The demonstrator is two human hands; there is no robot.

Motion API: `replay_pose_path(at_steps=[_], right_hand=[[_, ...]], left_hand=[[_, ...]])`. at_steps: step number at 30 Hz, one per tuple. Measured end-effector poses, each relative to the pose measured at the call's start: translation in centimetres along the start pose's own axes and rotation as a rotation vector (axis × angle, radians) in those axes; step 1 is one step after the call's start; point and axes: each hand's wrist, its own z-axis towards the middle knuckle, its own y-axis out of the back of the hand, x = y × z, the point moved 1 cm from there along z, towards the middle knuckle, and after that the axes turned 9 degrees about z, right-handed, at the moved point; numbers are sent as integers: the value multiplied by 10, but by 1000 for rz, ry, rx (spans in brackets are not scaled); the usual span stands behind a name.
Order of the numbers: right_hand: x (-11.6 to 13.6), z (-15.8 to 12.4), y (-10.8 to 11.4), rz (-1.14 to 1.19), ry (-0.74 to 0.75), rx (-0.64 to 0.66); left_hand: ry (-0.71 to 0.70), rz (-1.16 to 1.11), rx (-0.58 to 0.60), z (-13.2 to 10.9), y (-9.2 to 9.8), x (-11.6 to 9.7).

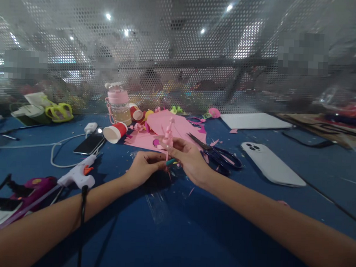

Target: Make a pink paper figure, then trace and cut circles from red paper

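Note:
Both hands meet around a slender pink paper craft (169, 134) that stands upright at the middle of the table. My right hand (194, 161) is closed, its fingers and thumb pinching the craft's body. Below it, my left hand (143, 166) is closed on the lower part, beside a small teal piece (170, 162). The fingers partly hide how the teal piece joins the craft. A round magenta piece (156, 142) shows near the right fingertips. Behind the hands lie pink paper sheets (181, 127). Dark-handled scissors (224, 157) rest open to the right, among pink scraps.
A white glue gun (77, 174) with a black cord and a purple glue gun (35, 188) lie left. Nearby are a black phone (89, 141), red paper cup (115, 132) and pink-lidded bottle (118, 105). A white phone (272, 163) lies right, before a perforated screen (181, 47).

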Motion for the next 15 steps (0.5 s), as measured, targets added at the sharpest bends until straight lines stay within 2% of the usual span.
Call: replay_pose_path(at_steps=[4, 10, 15], right_hand=[[1, 0, 3, 9, -9, -14], [7, -2, 2, -133, 132, -75], [8, -4, 2, -149, 209, -95]], left_hand=[[2, 32, 3, 0, 1, 1], [-4, 48, 12, 1, 0, 2], [9, 25, 9, 0, -1, -1]])
